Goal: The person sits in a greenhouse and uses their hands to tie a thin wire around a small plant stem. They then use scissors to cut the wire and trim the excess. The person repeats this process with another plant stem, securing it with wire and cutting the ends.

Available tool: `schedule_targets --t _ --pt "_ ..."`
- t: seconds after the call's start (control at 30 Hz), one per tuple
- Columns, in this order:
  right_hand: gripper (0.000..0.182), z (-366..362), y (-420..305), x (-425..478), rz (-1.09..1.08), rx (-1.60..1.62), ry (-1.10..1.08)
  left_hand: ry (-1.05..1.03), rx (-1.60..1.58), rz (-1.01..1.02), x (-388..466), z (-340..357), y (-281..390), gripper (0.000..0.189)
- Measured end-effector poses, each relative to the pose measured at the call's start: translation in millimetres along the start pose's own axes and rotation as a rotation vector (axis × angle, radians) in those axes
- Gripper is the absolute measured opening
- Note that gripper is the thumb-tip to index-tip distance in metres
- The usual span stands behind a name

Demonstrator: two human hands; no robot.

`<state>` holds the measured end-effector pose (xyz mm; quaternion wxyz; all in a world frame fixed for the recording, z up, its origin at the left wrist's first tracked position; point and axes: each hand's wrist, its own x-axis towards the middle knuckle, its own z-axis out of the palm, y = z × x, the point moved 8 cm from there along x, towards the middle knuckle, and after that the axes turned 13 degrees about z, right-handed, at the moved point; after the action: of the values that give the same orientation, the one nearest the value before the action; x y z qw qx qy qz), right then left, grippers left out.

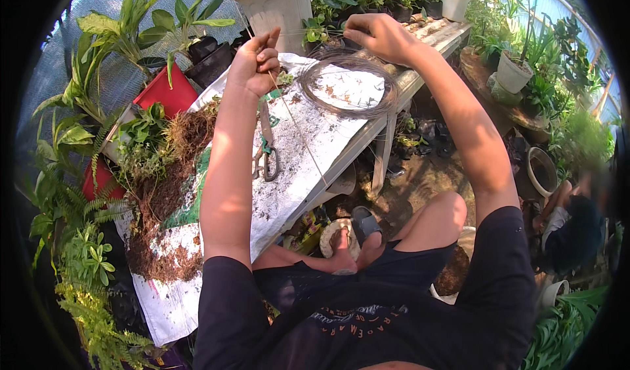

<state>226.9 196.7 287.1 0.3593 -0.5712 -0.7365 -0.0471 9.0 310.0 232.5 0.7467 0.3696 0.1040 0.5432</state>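
My left hand [258, 63] is closed around a thin straight length of wire or stick [298, 126], which slants down over the white sack [305, 143] towards the bench's front edge. My right hand [383, 37] is raised over the far part of the bench, fingers curled down; whether it grips anything is hidden. Just below it lies a loose coil of thin dark wire [393, 94]. A pair of scissors [268, 160] with dark handles and a green tie rests on the sack, beside my left forearm. Behind my left hand stands a pale plastic pot [278, 13].
Dark soil [160, 192] and a root clump [192, 128] spread over the sack's left side, near a tipped red pot [170, 92]. Potted plants line the back. Under my right arm is a tub of soil [453, 271]. Another person [573, 227] is at the far right.
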Motion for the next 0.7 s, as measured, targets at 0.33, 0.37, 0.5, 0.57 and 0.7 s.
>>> schedule_targets --t 0.33,0.37,0.5,0.57,0.7 --pt "0.039 62 135 -23 0.458 0.037 -0.167 0.209 0.319 0.404 50 -66 143 0.017" --pt "0.039 64 135 -25 0.457 0.117 -0.173 0.220 0.318 0.469 46 -73 164 0.016" --pt "0.037 57 149 -34 0.477 0.286 -0.148 0.241 0.300 0.750 2 -57 225 0.015" --pt "0.037 56 159 -35 0.478 0.348 -0.128 0.166 0.318 0.830 -22 -41 253 0.014" --pt "0.037 83 159 -32 0.489 0.424 -0.146 0.150 0.500 1.058 -82 39 294 0.018"
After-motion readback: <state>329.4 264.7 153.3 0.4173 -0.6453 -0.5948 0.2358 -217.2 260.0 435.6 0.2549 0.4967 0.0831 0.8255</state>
